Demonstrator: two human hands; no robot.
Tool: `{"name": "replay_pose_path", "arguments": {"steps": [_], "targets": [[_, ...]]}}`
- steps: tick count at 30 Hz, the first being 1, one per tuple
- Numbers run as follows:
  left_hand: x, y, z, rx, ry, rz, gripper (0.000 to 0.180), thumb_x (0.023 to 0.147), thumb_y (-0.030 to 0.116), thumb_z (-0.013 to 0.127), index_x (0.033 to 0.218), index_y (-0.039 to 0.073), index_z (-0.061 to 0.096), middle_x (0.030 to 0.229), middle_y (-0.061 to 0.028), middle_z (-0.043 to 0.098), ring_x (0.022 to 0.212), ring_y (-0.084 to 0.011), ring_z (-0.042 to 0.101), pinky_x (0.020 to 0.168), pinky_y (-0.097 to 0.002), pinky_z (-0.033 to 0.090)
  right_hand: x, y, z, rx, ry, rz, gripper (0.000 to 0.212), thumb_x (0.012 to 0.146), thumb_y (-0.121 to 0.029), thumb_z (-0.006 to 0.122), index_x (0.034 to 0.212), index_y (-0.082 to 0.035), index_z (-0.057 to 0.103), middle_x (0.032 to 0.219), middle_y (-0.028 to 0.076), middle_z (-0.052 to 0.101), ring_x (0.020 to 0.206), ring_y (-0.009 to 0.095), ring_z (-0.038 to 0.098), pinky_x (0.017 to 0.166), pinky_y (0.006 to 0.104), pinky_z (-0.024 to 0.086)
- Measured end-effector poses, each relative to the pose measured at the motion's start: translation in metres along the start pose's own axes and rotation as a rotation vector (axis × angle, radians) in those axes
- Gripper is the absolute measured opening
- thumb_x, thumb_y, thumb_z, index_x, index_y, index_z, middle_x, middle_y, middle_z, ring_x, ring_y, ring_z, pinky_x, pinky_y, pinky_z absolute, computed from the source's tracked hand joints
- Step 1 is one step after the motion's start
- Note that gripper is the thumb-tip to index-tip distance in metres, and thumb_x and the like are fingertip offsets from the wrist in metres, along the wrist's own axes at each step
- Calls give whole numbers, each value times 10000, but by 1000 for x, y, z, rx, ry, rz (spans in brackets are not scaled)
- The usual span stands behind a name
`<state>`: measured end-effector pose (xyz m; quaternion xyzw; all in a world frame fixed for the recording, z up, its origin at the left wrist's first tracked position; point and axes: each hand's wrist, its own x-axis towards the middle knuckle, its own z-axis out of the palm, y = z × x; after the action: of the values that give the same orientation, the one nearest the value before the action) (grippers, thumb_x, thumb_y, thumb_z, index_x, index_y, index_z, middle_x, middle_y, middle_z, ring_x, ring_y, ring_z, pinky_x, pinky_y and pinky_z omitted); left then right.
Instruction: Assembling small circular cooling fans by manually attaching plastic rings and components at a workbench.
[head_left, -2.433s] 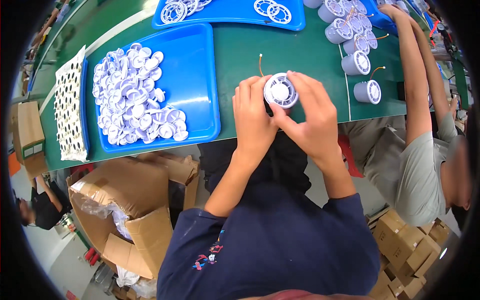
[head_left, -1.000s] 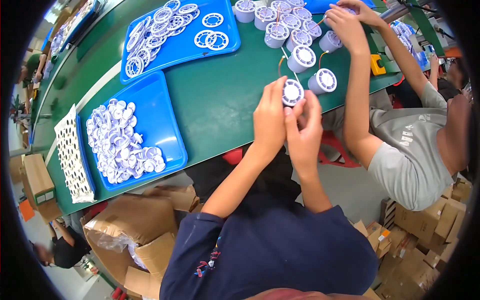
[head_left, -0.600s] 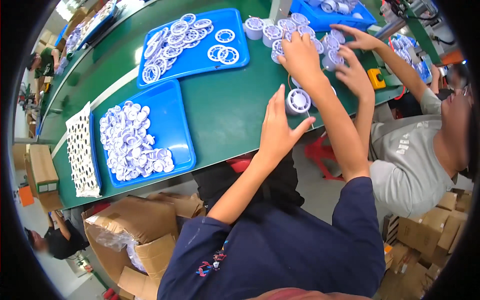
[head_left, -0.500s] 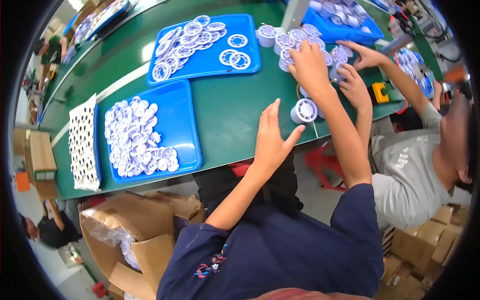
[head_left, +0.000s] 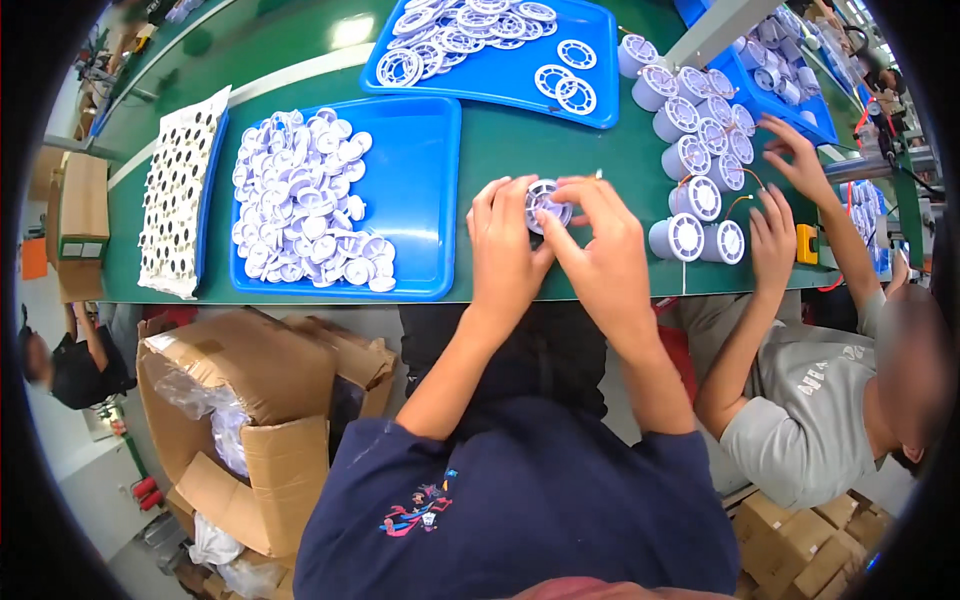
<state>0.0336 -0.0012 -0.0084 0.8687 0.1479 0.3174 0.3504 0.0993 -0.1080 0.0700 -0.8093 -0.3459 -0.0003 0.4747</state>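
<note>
Between my two hands, just above the table's near edge, is a round white plastic housing (head_left: 546, 200) with a spoked face turned up. My left hand (head_left: 503, 240) wraps its left side. My right hand (head_left: 603, 245) grips it from the right, the thumb pressed on its face; a thin wire end shows by the fingers. Several similar white cylindrical housings (head_left: 686, 158), some with thin wires, stand grouped on the table to the right. A co-worker's hands (head_left: 772, 240) are at the right edge of that group.
A blue tray (head_left: 408, 200) of small white caps (head_left: 300, 200) lies to the left. Another blue tray (head_left: 520, 95) behind it holds white slotted rings. A white sheet with black dots (head_left: 180, 190) is at far left. Open cardboard boxes (head_left: 285, 480) stand below; a yellow switch box (head_left: 806, 244) sits right.
My right hand has come back from the housing group with one housing, and my left hand has closed on it too. The view has shifted, and the co-worker's hands have moved apart from mine.
</note>
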Motion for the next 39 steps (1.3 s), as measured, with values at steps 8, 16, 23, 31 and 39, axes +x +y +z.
{"name": "replay_pose_path", "arguments": {"steps": [8,16,23,31,39], "targets": [[-3,-2,-21,-296,-34,-47,875,803,43,893,1545,-6,431,1317,-197,648,1233,-405,622,1047,-491,498,-2,6,17,30,49,98,143,957,-87,772,1055,9,733,1047,129,721,955,284,694,760,392,564],[-14,-12,-21,-467,-35,-73,905,799,-13,879,1539,-5,359,1411,-270,586,1260,-457,651,1014,-477,564,51,0,9,-196,-314,-139,142,937,-144,761,965,-5,769,944,128,707,890,345,692,780,457,549],[-12,-4,-34,-390,-132,-65,743,822,51,843,1485,29,507,1407,-268,541,1258,-497,602,1007,-523,533,125,-21,56,-196,-248,-404,281,946,-134,787,1193,-7,744,1087,130,750,816,232,726,729,332,577],[-20,-6,-22,-419,12,-44,706,822,73,884,1436,16,540,1381,-262,587,1248,-480,627,1006,-512,539,165,-15,189,-451,-630,-674,300,901,-84,722,1186,-14,661,1134,162,655,1066,353,713,909,452,599],[-18,-4,-22,-232,-54,60,637,865,58,840,1446,-3,586,1419,-242,586,1237,-458,625,1000,-508,556,171,-5,175,-566,-509,-701,169,910,-123,707,950,38,676,1023,174,671,976,368,705,817,438,633]]}}
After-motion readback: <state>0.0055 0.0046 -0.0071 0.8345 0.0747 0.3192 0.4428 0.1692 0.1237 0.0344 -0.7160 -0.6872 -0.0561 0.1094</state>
